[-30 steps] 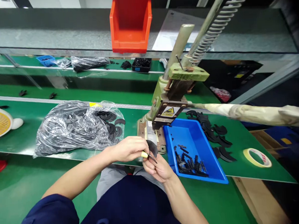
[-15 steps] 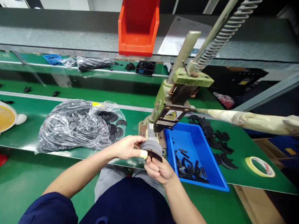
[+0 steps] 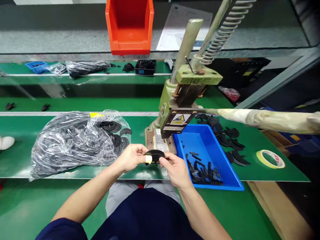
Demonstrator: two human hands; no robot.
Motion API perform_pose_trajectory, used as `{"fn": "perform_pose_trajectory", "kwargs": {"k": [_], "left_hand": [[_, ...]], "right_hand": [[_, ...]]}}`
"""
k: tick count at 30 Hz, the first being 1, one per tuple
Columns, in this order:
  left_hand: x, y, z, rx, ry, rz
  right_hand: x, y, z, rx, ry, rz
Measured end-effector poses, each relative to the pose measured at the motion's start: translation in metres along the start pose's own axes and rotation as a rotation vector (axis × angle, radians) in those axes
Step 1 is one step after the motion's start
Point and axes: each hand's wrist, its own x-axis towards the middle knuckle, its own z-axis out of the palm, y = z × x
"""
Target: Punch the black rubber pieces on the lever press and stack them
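A black half-moon plastic piece (image 3: 154, 155) is held up between my two hands, just in front of the base of a green hand press (image 3: 166, 101). My left hand (image 3: 133, 157), with yellow tape around its thumb, grips the piece's left end. At the opposite end, my right hand (image 3: 175, 167) pinches it between thumb and fingers. Small details on the underside of the piece are too fine to make out. Behind it the press's metal base plate (image 3: 172, 145) shows, the dark press head raised above it.
Left of the press lies a clear bag of dark curved pieces (image 3: 72, 142). A blue bin (image 3: 201, 139) with small black parts stands to the right, beside loose black curved pieces (image 3: 232, 143) and a tape roll (image 3: 270, 159). The press lever (image 3: 256, 120) reaches out rightward. An orange bin (image 3: 130, 25) sits above.
The curved piece has turned: a grey rounded face showed before, now its black face. My right hand has moved from beneath it to its right end. The view has shifted slightly right.
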Motion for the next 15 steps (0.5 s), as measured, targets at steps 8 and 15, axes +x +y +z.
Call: {"fn": "perform_pose_trajectory", "kwargs": {"k": [8,15], "left_hand": [[0.014,-0.008,-0.01,0.001,0.023,0.048],[0.051,-0.016,-0.039,-0.054,0.127,0.038]], "right_hand": [[0.012,0.009,0.012,-0.01,0.135,0.074],[0.012,-0.017,-0.011,-0.042,0.237,0.111]]}}
